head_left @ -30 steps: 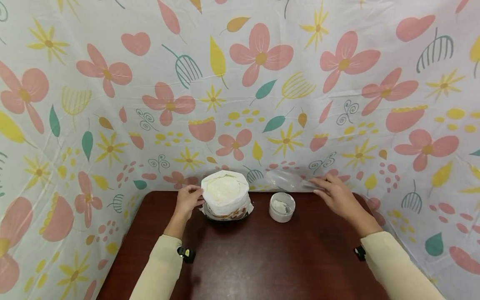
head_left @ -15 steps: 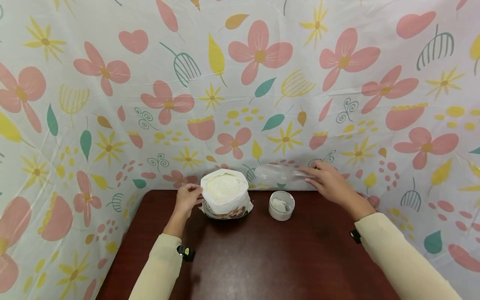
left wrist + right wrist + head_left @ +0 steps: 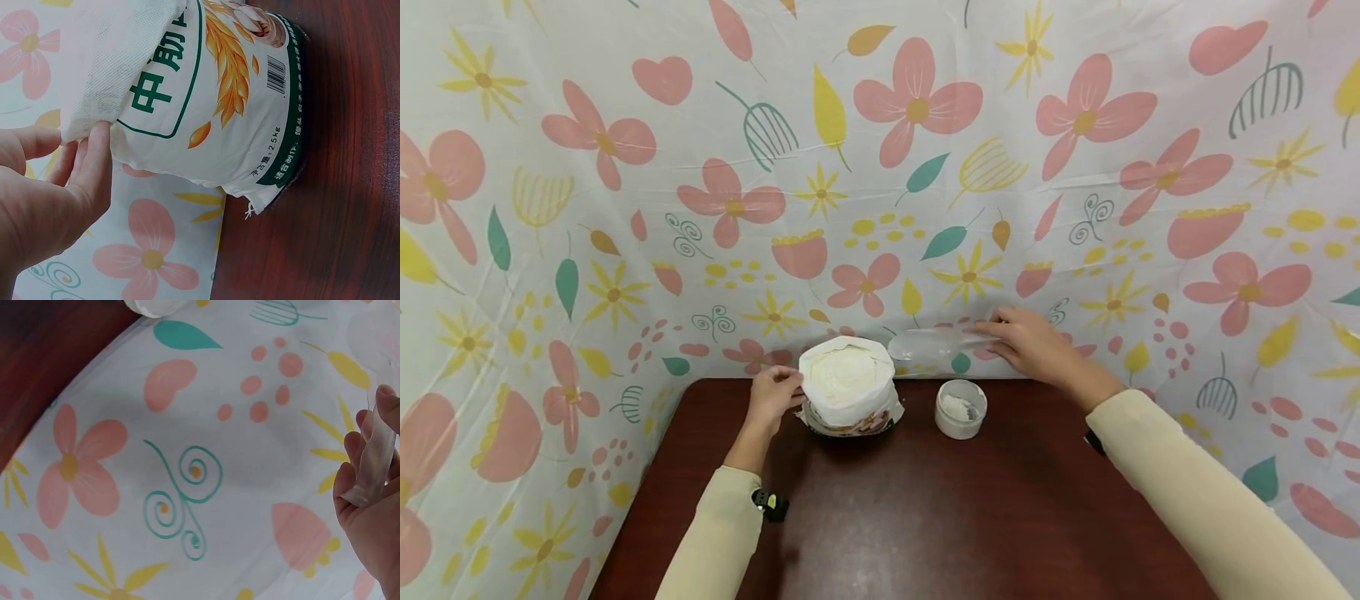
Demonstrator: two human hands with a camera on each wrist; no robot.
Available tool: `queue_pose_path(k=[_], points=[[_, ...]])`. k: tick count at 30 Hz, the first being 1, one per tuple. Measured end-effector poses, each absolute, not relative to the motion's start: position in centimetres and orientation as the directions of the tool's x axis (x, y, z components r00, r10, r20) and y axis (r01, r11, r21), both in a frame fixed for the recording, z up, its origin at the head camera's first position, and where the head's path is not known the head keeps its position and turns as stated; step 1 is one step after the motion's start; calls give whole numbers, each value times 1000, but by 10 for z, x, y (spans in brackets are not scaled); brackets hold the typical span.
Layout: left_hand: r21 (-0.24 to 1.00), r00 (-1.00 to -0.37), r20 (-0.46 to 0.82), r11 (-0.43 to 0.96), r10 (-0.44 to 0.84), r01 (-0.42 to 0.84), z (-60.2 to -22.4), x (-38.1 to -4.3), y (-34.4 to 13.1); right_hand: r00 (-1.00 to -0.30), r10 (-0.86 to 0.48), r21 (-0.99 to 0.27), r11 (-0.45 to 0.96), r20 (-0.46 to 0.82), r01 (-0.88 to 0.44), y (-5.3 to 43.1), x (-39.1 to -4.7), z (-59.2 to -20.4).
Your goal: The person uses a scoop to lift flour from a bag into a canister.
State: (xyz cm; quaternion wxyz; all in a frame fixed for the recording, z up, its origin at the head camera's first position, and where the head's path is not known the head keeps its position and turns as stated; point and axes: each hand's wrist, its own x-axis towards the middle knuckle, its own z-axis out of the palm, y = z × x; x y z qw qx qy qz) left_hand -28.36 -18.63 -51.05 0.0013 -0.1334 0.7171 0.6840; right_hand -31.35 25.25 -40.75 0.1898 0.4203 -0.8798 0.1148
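Note:
A white cloth flour bag (image 3: 850, 410) with its mouth folded back is full of pale flour (image 3: 847, 372). My left hand (image 3: 772, 396) pinches the folded rim at the bag's left side; the left wrist view shows thumb and fingers on the cloth. In my right hand (image 3: 1030, 343) is the handle of a clear plastic scoop (image 3: 921, 345), its bowl end pointing left, above and close to the bag's right edge. Seen from the right wrist, the fingers wrap the scoop's handle (image 3: 374, 469). Whether the scoop holds anything cannot be made out.
Right of the bag stands a small round clear container (image 3: 960, 427) with some white powder inside. Both are near the far edge of the dark brown table (image 3: 910, 517). A flower-printed cloth (image 3: 880, 208) hangs right behind that edge.
My right hand has carried the scoop leftward and slightly up, from behind the container to beside the bag's mouth. The left hand keeps its hold on the rim.

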Motion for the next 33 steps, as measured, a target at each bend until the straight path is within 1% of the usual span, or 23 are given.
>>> queue_pose_path(k=[3, 8, 11, 20, 25, 33], points=[[981, -965, -181, 31, -190, -190, -511, -284, -186, -568, -714, -34, 610, 410, -791, 245, -317, -402], [982, -966, -178, 31, -189, -187, -512, -284, -186, -591, -727, -6, 629, 349, -778, 232, -322, -392], [981, -966, -183, 31, -183, -192, -512, -284, -186, -592, -741, 24, 630, 317, -776, 224, -326, -388], [980, -965, -185, 33, -184, -194, -512, -283, -187, -551, -797, 132, 591, 247, -796, 199, -334, -380], [980, -965, -189, 35, -181, -198, -511, -283, -187, -573, -803, 166, 595, 167, -786, 186, -335, -374], [980, -965, -188, 31, -183, -196, -511, -283, -187, -573, -815, 201, 577, 85, -792, 170, -337, -367]])
